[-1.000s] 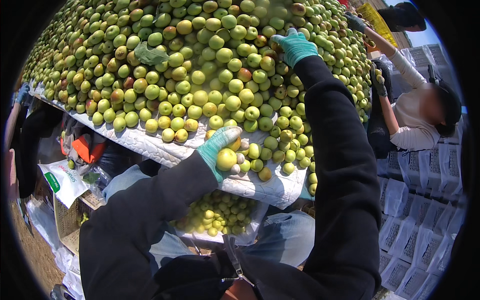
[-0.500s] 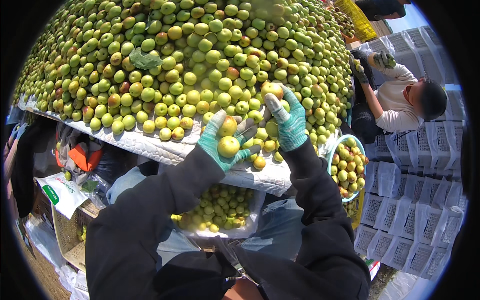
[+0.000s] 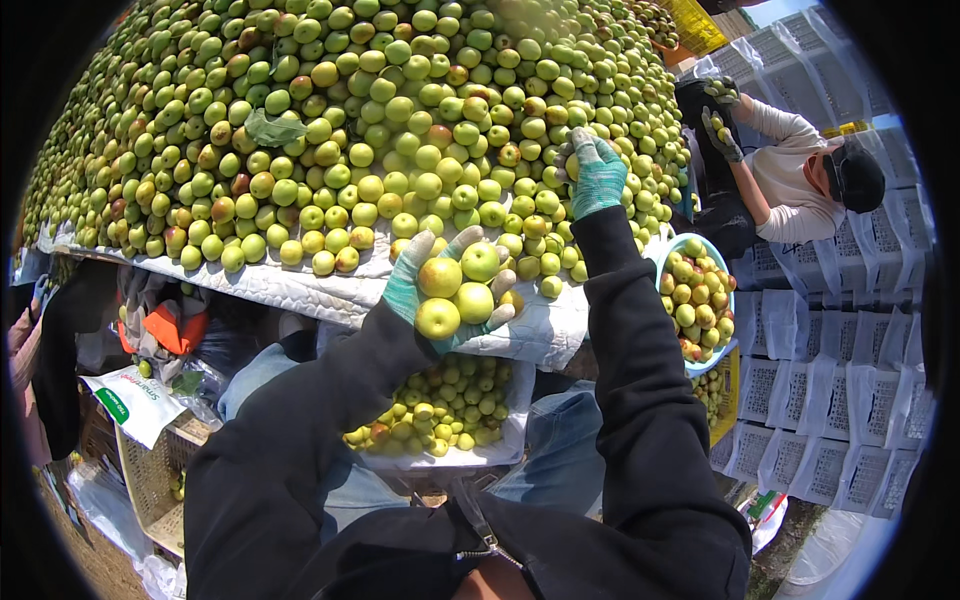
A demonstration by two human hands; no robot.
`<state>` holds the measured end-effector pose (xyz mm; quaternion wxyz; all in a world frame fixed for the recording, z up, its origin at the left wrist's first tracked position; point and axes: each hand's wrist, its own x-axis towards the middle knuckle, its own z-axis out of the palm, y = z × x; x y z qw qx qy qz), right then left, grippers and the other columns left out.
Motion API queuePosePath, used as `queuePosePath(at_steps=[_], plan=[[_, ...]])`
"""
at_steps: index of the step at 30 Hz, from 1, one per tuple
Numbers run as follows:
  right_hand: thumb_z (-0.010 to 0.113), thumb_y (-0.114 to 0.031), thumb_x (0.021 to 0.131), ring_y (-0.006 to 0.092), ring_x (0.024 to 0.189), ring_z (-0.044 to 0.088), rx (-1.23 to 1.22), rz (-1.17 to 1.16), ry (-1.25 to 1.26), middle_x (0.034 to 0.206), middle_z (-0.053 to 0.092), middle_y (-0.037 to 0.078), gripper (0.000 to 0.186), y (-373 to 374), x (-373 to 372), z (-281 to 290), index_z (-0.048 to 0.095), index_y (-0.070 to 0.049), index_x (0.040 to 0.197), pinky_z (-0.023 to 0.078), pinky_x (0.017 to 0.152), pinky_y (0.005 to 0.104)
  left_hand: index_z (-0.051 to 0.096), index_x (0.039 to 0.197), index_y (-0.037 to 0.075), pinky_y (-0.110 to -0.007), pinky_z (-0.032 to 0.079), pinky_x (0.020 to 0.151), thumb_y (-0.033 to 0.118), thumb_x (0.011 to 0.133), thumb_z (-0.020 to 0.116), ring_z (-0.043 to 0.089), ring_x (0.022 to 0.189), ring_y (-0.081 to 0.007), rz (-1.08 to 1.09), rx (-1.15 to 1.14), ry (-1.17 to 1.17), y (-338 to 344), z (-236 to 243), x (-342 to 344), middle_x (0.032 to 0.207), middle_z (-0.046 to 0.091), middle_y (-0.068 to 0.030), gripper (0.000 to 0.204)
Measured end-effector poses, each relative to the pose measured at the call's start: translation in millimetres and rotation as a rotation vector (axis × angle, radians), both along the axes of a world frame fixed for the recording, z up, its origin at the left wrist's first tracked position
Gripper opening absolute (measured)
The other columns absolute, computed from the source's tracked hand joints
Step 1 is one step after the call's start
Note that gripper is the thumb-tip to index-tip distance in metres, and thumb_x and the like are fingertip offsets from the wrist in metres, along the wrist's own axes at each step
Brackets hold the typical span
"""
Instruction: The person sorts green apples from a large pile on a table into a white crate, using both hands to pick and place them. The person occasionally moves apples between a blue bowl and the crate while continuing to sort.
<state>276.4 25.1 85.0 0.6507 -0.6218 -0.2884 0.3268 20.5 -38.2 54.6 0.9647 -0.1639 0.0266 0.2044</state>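
My left hand (image 3: 425,290), in a turquoise glove with grey fingertips, is cupped palm up at the front edge of the heap. Several jujubes (image 3: 440,278), round and green-yellow with reddish patches, rest in its palm under curled fingers. Further forward and to the right, my right hand (image 3: 600,178), gloved alike, reaches over the big heap of jujubes (image 3: 350,130). Its fingers are bent round a jujube (image 3: 572,167), which they partly hide. The heap lies on a pale quilted cloth (image 3: 300,290).
Below the cloth's edge, between my knees, stands a white-lined container (image 3: 510,440) of jujubes. A light blue basket (image 3: 728,335) of redder jujubes is at right, above a yellow crate (image 3: 728,400). A co-worker (image 3: 800,170) sits beyond it, near stacked wrapped crates (image 3: 840,380). A beige crate (image 3: 150,480) stands at left.
My right hand has moved away from my left hand, up and right over the heap. More jujubes now lie in my left palm, which has opened upward. The co-worker's hands have shifted.
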Motion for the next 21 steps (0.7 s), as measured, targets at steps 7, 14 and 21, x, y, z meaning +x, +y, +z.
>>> queuePosePath(at_steps=[7,14,21], plan=[[0.064,-0.02,0.083,0.0311,0.083,0.065,-0.153,0.125,-1.28,0.092,0.069,0.014,0.021,171,25,-13,0.07,-0.02,0.103,0.051,0.081,0.0354,0.05,0.127,0.024,-0.053,0.052,0.079,0.053,0.087,0.052,0.054,0.113,-0.0337,0.0,0.01,0.06,12,2,-11,0.132,0.048,-0.0141,0.05],[0.054,-0.022,0.088,0.0308,0.113,0.057,-0.809,0.34,-1.667,0.12,0.06,0.012,0.029,262,16,1,0.061,-0.008,0.112,0.048,0.09,0.0441,0.046,0.13,0.021,-0.052,0.058,0.064,0.049,0.092,0.046,0.055,0.112,-0.0359,0.054,-0.048,-0.035,25,3,-19,0.132,0.048,-0.0129,0.048],[0.074,-0.029,0.077,0.0274,0.086,0.064,-0.497,0.315,-1.484,0.097,0.065,0.012,0.042,189,16,13,0.058,-0.006,0.109,0.05,0.08,0.0373,0.043,0.133,0.019,-0.039,0.058,0.062,0.047,0.094,0.046,0.06,0.105,-0.031,0.069,0.081,0.083,19,14,-31,0.117,0.054,-0.0102,0.048]])
